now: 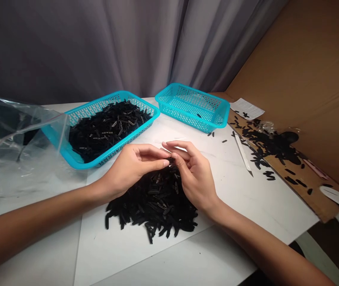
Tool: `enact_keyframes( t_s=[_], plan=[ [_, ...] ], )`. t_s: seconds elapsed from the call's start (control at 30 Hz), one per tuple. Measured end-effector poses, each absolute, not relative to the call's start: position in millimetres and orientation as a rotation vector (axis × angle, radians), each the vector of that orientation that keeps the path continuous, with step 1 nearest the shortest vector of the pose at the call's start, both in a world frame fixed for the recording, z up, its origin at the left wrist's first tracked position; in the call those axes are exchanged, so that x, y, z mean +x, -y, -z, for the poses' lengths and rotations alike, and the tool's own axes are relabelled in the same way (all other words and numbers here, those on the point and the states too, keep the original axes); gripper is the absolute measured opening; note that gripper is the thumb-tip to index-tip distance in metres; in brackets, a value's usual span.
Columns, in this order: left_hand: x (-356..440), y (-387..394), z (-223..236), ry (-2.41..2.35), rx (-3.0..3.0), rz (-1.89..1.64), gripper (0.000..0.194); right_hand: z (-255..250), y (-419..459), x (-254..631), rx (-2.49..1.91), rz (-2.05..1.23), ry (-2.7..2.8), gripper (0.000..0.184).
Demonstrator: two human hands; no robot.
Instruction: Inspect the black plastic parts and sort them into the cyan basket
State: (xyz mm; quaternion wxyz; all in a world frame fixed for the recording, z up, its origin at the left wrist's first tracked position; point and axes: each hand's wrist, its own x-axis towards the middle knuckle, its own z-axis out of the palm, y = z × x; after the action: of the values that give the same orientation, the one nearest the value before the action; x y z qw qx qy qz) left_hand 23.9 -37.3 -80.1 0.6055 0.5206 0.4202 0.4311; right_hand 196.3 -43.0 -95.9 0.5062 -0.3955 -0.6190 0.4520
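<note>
A pile of small black oblong parts (157, 202) lies on a white sheet in front of me. My left hand (133, 165) and my right hand (191, 171) meet above the pile's far edge. Both have curled fingers pinched together at the tips around something small that I cannot make out. A turquoise basket (68, 153) filled with the same black parts stands just behind my left hand. A second turquoise basket (214, 119), holding one black part or so, stands behind my right hand.
A clear plastic bag (11, 139) lies at the left, overlapping the full basket. At the right, more black parts (272, 145) are scattered on a cardboard flap, with a white stick-like tool (243, 153) beside them. A curtain hangs behind the table.
</note>
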Motion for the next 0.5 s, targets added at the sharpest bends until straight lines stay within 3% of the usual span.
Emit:
enact_keyframes(
  t_s=[0.5],
  plan=[
    [21,36,76,-1.006,0.992,-1.011,0.008,79,35,206,-1.014,-1.337,1.388,0.023]
  ],
)
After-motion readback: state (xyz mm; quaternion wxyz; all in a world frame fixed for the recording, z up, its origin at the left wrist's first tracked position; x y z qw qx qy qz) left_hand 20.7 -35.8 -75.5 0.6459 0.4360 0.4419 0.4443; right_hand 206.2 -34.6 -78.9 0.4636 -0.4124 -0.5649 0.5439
